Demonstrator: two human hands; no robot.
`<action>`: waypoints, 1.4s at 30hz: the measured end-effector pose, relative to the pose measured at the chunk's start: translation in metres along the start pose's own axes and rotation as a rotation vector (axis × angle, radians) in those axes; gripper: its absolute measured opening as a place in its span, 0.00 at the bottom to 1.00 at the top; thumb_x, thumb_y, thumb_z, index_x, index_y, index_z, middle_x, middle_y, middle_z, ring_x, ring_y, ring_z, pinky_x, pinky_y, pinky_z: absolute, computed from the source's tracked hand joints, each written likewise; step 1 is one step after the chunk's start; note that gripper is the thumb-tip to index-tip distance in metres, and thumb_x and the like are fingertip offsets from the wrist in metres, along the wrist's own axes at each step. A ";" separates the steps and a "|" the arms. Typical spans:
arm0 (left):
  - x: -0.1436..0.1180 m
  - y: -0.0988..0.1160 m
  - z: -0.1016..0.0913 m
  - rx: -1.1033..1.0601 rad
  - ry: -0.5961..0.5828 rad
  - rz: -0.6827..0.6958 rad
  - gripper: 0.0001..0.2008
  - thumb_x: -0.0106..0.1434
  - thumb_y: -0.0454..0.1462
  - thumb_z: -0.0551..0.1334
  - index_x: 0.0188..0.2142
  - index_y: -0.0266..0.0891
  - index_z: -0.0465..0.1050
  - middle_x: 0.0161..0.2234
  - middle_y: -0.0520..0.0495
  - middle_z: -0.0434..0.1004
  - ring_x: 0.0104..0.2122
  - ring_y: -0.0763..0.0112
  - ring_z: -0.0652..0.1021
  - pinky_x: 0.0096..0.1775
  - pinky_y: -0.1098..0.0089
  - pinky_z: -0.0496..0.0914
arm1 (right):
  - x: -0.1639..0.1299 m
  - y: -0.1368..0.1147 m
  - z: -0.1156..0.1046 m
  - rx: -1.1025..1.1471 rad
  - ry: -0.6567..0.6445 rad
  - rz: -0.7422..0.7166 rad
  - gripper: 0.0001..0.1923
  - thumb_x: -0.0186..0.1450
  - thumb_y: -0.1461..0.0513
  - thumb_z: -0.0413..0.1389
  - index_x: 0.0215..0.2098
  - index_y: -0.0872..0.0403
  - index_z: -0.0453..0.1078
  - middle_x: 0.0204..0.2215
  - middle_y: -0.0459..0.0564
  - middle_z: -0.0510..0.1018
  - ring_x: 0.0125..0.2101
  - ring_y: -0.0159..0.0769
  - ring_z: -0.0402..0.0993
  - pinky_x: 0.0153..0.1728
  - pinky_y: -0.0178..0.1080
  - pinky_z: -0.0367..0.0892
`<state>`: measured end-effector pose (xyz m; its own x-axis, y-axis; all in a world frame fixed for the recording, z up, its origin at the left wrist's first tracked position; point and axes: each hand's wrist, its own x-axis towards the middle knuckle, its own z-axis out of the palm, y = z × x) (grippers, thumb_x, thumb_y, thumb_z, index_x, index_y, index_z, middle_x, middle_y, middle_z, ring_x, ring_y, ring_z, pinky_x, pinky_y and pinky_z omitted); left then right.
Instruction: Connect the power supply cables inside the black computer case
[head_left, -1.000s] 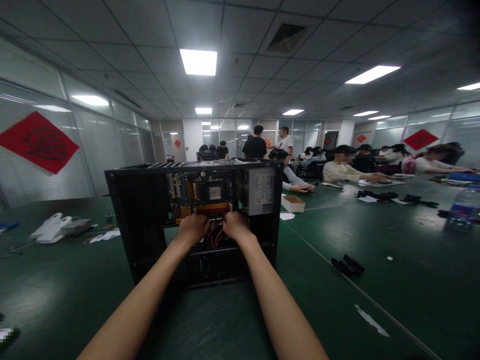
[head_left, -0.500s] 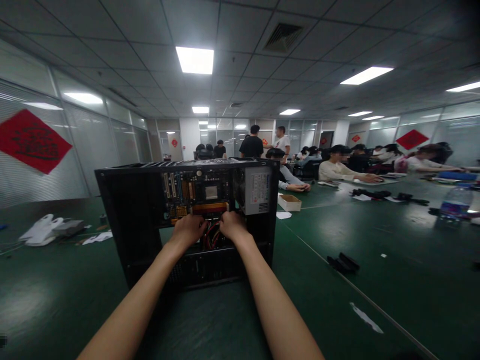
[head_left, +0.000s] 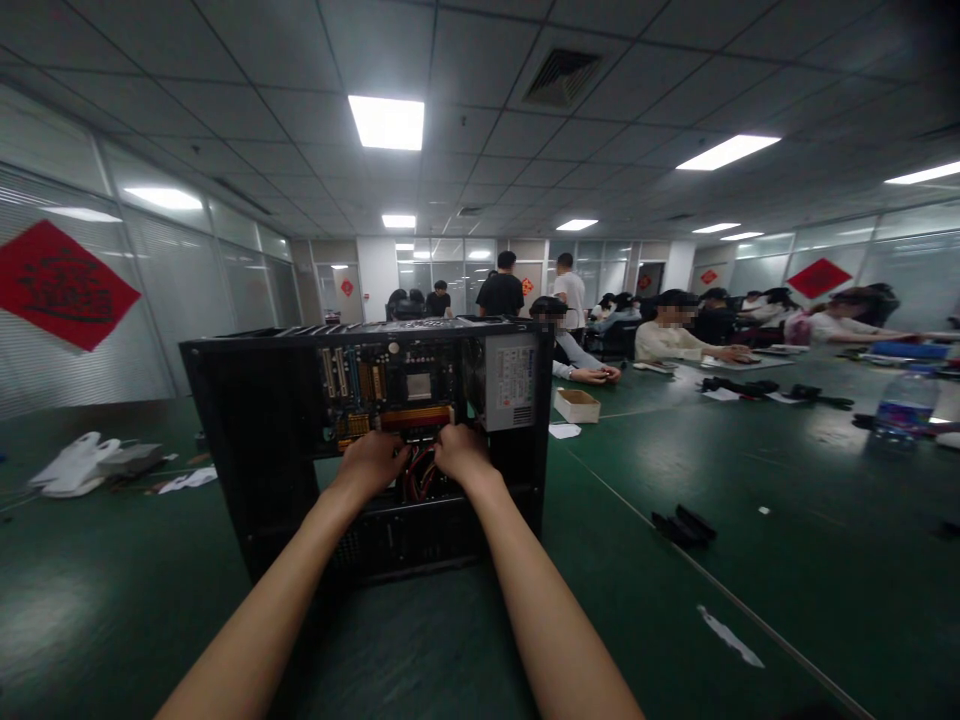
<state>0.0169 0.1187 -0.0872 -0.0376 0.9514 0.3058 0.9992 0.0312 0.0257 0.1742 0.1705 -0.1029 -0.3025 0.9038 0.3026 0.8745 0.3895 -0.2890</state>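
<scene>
A black open computer case [head_left: 255, 440] lies on its side on the green table [head_left: 750, 500], its inside facing me. Inside I see a motherboard [head_left: 382, 385] and a grey power supply [head_left: 511, 382] at the right. My left hand [head_left: 369, 463] and my right hand [head_left: 462, 452] are both inside the case, side by side, fingers curled at a bundle of red cables [head_left: 420, 475] just below the motherboard. The fingertips are hidden, so what each hand grips cannot be made out.
A small white box [head_left: 577, 405] and a paper scrap lie right of the case. Black parts [head_left: 684, 525] lie further right. White items [head_left: 75, 462] lie at the far left. A water bottle [head_left: 904, 408] stands at right. Several people sit and stand at the far tables.
My head view has shifted slightly, so the case sits a little further left in view. Both hands stay at the same spot among the red cables.
</scene>
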 end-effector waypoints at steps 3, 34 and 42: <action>0.001 -0.002 0.001 -0.012 0.006 0.008 0.20 0.67 0.49 0.51 0.39 0.46 0.80 0.38 0.41 0.82 0.40 0.53 0.81 0.37 0.62 0.70 | 0.001 0.001 0.002 0.007 -0.004 -0.001 0.15 0.66 0.60 0.52 0.44 0.55 0.79 0.42 0.61 0.82 0.43 0.47 0.80 0.38 0.38 0.71; -0.055 -0.011 -0.006 -0.172 0.079 0.087 0.27 0.70 0.51 0.46 0.31 0.43 0.79 0.32 0.43 0.82 0.35 0.60 0.80 0.32 0.67 0.64 | -0.059 0.016 -0.022 -0.154 0.128 -0.158 0.28 0.74 0.52 0.37 0.42 0.53 0.78 0.36 0.58 0.82 0.37 0.43 0.80 0.36 0.37 0.67; -0.060 -0.003 -0.005 -0.132 0.138 -0.038 0.29 0.69 0.54 0.45 0.31 0.45 0.80 0.32 0.43 0.82 0.33 0.57 0.80 0.30 0.66 0.62 | -0.092 0.049 -0.007 -0.289 0.133 -0.349 0.30 0.74 0.48 0.36 0.37 0.53 0.75 0.33 0.54 0.82 0.33 0.41 0.79 0.32 0.36 0.61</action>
<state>0.0157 0.0598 -0.1011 -0.0865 0.8991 0.4292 0.9866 0.0175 0.1622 0.2478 0.1055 -0.1383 -0.5626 0.6897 0.4558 0.8046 0.5836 0.1100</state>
